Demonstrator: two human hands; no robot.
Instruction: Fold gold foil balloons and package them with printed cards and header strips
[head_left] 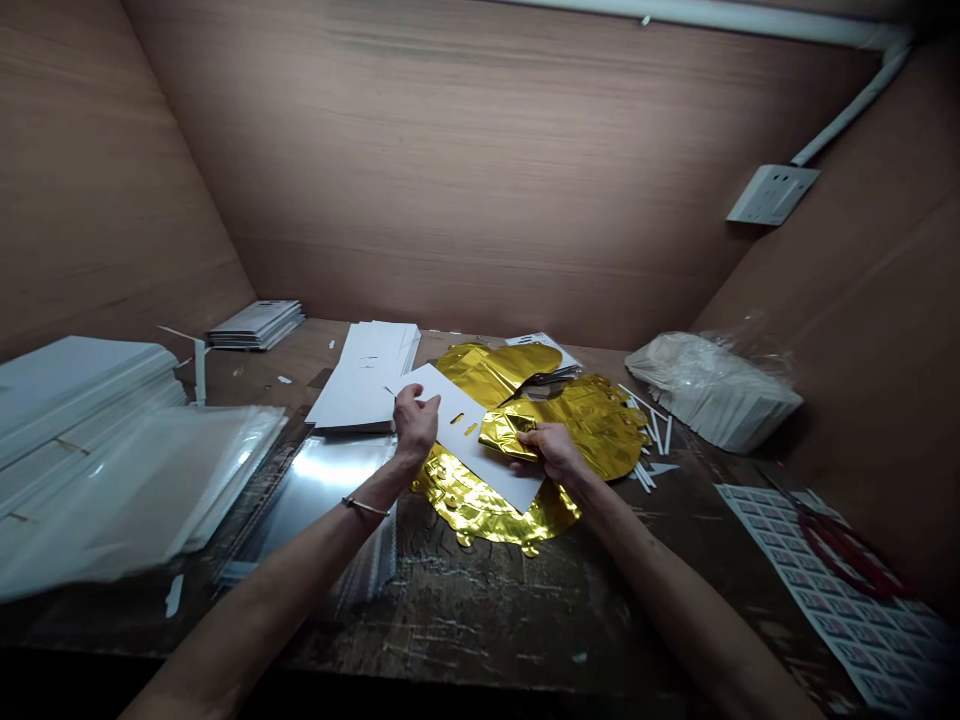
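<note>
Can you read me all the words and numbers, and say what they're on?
None can be read.
Sticker sheet: rows of print, too small and blurred.
Card stack behind the gold foil: dark marks, too small to tell if they're words.
White card by the hands: no print visible, just slots.

The packet hides part of the card and part of the right hand's fingers. The card covers part of the lower foil. Contact between the left hand and the card cannot be determined. The bottom edge cuts off 2 forearms; the left edge, the white stack; the top edge, the pipe. Print on the label sheet is too small to read. The red loop is blurred.
</note>
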